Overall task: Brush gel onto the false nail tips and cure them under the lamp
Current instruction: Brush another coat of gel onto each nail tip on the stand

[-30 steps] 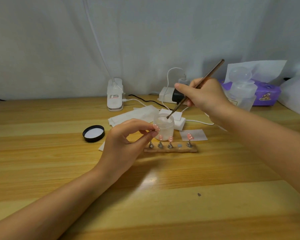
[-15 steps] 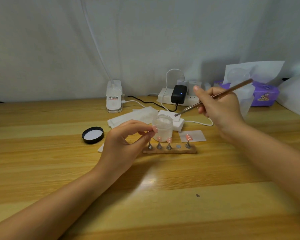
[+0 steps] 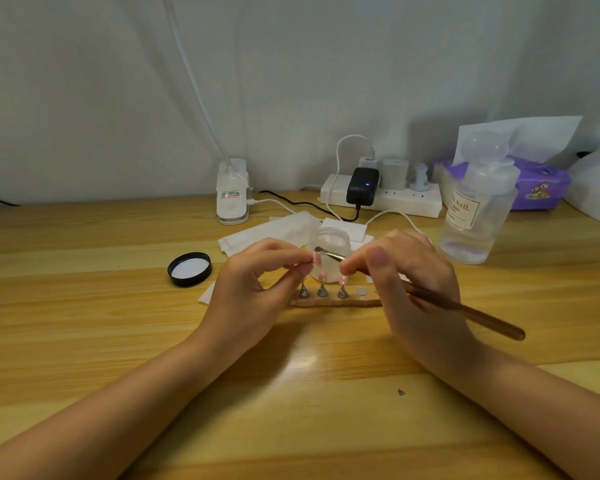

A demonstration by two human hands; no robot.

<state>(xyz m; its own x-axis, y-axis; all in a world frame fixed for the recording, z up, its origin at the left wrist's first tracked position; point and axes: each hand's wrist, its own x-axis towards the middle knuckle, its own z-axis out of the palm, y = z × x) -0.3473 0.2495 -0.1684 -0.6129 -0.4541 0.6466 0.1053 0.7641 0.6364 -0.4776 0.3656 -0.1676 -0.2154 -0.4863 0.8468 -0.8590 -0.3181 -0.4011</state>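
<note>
Pink nail tip (image 3: 317,259) pinched in left hand (image 3: 253,289) — right hand (image 3: 413,289) grips brush (image 3: 465,311), gel stroke underway; next: 1 steady sweep.

Both forearms are bare to the bottom edge of the picture, with no sleeves in view. The left hand (image 3: 253,289) and right hand (image 3: 420,292) wear no gloves. The right thumbnail looks short and unpainted.
</note>
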